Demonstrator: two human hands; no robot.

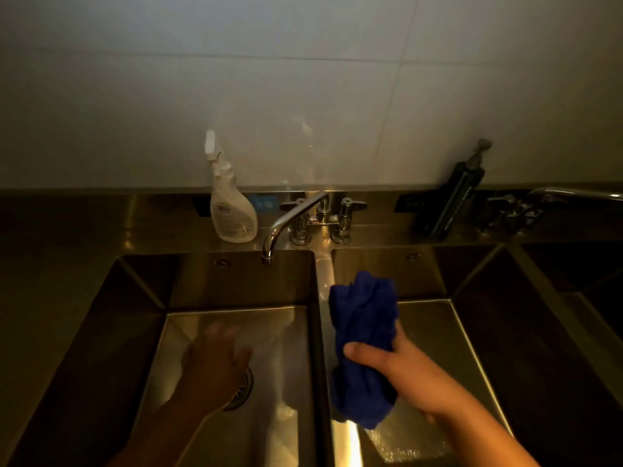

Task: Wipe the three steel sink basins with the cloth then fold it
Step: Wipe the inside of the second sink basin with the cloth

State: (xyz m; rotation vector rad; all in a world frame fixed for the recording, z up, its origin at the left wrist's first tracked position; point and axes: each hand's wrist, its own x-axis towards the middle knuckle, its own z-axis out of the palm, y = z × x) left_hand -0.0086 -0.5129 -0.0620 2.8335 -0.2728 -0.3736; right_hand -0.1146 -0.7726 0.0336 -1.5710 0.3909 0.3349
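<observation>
A bunched blue cloth (362, 318) is gripped by my right hand (401, 372) above the middle steel basin (438, 335), close to the divider between the basins. My left hand (212, 362) hovers with spread fingers over the left basin (236, 291), above its round drain (244, 389). A third basin (580, 274) shows only partly at the far right, in shadow.
A chrome faucet (286, 224) with two handles swings out over the left basin. A white spray bottle (231, 210) stands on the back ledge. A dark pump bottle (451, 200) leans by the wall at right, next to a second faucet (573, 193).
</observation>
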